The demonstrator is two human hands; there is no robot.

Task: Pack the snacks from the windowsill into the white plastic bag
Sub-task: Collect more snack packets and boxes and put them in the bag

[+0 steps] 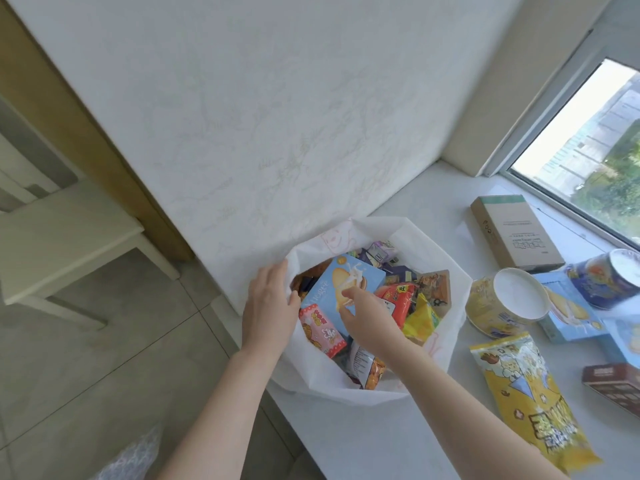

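The white plastic bag (429, 258) stands open at the windowsill's (391, 441) left end, against the wall. A light-blue biscuit box (332, 289) lies tilted on top of the contents. The right hand (363, 315) is over the box, fingertips touching its face, fingers loosely bent; whether it pinches the box cannot be told. The left hand (268, 303) grips the bag's rim at 9 o'clock, thumb inside, holding the mouth apart. Around the box: a pink packet (322, 329) at 7 o'clock, a red packet (398, 299) and a yellow packet (420, 320) at 3 o'clock, purple items (379, 252) at 1 o'clock. On the sill at 3 o'clock of the bag stand a round yellow tin (498, 306), a second light-blue box (568, 313) and a blue tin (606, 282). A cardboard box (512, 233) lies at 2 o'clock, a yellow popcorn bag (533, 400) at 5 o'clock, a brown box (613, 382) beyond.
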